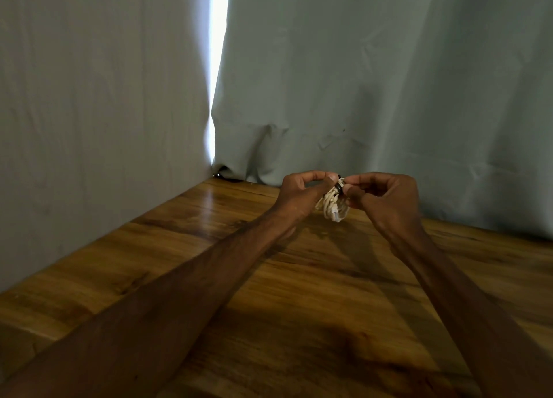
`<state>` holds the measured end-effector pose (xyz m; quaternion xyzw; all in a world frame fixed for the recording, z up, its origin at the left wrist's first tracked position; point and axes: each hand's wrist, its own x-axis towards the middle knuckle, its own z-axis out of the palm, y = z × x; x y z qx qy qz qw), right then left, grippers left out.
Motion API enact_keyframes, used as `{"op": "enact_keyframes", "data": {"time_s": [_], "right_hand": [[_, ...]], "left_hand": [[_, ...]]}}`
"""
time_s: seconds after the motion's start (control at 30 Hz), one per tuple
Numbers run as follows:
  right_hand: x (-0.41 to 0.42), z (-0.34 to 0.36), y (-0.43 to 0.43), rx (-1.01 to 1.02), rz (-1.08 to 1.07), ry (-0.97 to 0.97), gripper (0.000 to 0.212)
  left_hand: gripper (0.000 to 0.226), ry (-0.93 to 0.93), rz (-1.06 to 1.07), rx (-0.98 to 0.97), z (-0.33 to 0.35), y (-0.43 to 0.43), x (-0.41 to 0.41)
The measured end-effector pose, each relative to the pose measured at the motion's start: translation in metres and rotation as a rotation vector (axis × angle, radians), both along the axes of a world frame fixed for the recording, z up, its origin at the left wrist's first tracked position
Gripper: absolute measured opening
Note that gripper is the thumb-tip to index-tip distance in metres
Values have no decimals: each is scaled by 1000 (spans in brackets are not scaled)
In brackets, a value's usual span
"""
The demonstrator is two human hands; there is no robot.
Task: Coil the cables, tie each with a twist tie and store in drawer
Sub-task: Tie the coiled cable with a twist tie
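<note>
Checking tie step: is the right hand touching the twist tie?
Touching. Head view: right hand pinches the dark twist tie atop the white cable coil.

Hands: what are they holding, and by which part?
A small coil of white cable. The left hand and right hand pinch its top end, at the dark tie wrapped round it; the loops hang free below.

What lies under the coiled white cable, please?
The wooden table shows there, darkened by shadow. The coiled white cable is pinched between the left hand and right hand, which cover its sides; a dark tie wraps its top.
</note>
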<state>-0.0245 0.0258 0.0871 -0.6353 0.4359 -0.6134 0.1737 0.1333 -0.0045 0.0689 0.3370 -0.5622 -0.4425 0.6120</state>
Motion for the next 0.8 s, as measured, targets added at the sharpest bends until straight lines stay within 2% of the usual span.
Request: {"op": "enact_keyframes", "data": {"time_s": [0.4, 0.8], "right_hand": [[4, 3, 5, 37, -7, -34, 14], [5, 7, 6, 14, -43, 30, 13]], "left_hand": [[29, 9, -75, 59, 1, 1, 3], [29, -18, -87, 61, 5, 4, 5]]}}
